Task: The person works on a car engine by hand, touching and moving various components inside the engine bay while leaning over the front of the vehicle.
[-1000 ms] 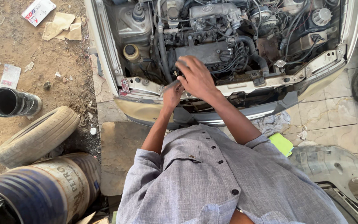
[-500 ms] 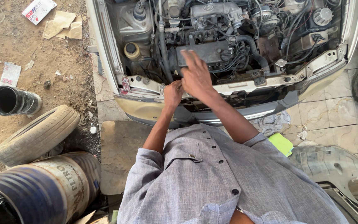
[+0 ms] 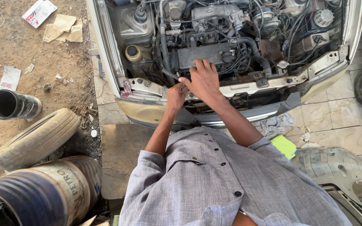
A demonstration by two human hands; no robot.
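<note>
Here, far left, a black open-ended cylinder (image 3: 11, 104) and a worn grey tyre (image 3: 36, 138) lie on the dirt. At the car's pale front crossmember (image 3: 239, 87), the left hand (image 3: 176, 96) pinches something small, too hidden to name. Just right and farther in, the right hand (image 3: 204, 79) rests on the dark engine cover (image 3: 202, 54), fingers (image 3: 197, 67) spread. Black hoses (image 3: 252, 50) crowd the right.

ground (image 3: 42, 75): dirt | on it: tyre (image 3: 36, 138), black pipe (image 3: 13, 104), cardboard scraps (image 3: 63, 28), drum (image 3: 42, 194)
</note>
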